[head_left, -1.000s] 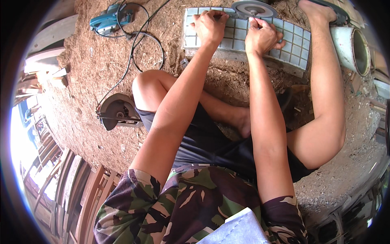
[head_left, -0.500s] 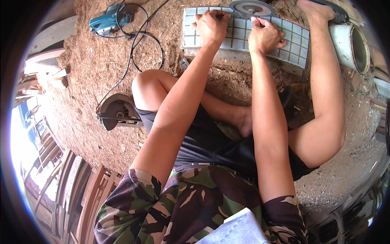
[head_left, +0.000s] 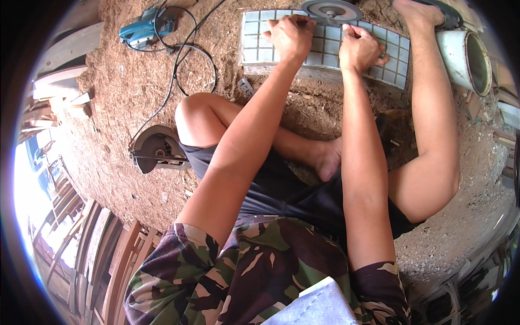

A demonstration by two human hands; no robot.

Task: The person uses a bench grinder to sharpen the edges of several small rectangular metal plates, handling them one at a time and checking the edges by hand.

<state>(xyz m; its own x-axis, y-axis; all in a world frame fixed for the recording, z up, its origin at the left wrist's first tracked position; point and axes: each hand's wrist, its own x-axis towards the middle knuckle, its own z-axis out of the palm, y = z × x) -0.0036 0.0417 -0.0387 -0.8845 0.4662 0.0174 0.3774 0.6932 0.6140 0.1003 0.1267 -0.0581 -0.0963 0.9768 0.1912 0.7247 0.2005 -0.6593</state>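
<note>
A grey round disc (head_left: 332,12) with a hub in its middle is at the far edge of a tiled slab (head_left: 260,40) of pale blue squares with dark joints. Over the slab, left of the disc, my left hand (head_left: 292,38) is closed, its fingertips pinched near the disc's near rim. My right hand (head_left: 362,50) is pinched too, thumb and forefinger close to the rim's right side. A thin dark edge seems to run between the two pinches, but the fingers and the disc hide most of it, so its kind is unclear.
A teal power tool (head_left: 145,30) with a looping black cable (head_left: 187,46) lies at the far left. By my left knee is a circular saw (head_left: 157,149). A pale bucket (head_left: 463,62) lies tipped beside my right leg. Timber (head_left: 103,244) is stacked at left; wood shavings cover the ground.
Both hands have slid a little to the right along the slab, keeping their pinch beside the disc. The tools, the bucket and the slab stay in place.
</note>
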